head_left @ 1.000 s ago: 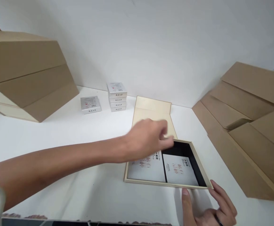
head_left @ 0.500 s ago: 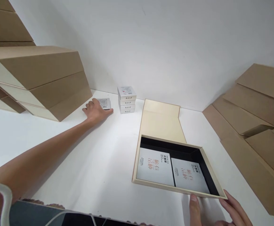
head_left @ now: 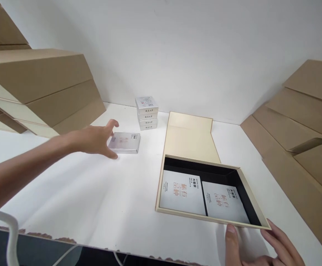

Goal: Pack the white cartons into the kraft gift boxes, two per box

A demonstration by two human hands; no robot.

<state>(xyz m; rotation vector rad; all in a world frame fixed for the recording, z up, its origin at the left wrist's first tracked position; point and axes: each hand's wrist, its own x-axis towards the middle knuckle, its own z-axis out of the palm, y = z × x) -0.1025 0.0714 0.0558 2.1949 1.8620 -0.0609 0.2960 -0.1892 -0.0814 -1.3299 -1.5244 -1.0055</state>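
A small flat silver box (head_left: 127, 142) with printed characters lies on the white table, left of centre. My left hand (head_left: 98, 138) is at its left end, thumb and fingers spread apart around that end; whether any finger touches it I cannot tell. A cream gift box (head_left: 188, 213) with a black inside stands to the right, its lid laid back. Inside, two pale printed boxes, one on the left (head_left: 181, 192) and one on the right (head_left: 223, 201), lie side by side. My right hand (head_left: 263, 247) grips the gift box at its near right corner, thumb against the front wall.
Several small silver boxes (head_left: 147, 112) are stacked near the back wall. Large brown boxes (head_left: 64, 88) are piled at the left, and more brown boxes (head_left: 294, 166) at the right. A white curved tube (head_left: 11, 236) crosses the chipped front table edge at lower left.
My left hand has come nearer from the back left. The silver box lies closer and further right, now with a different printed face up. My right hand stays at the gift box's corner.
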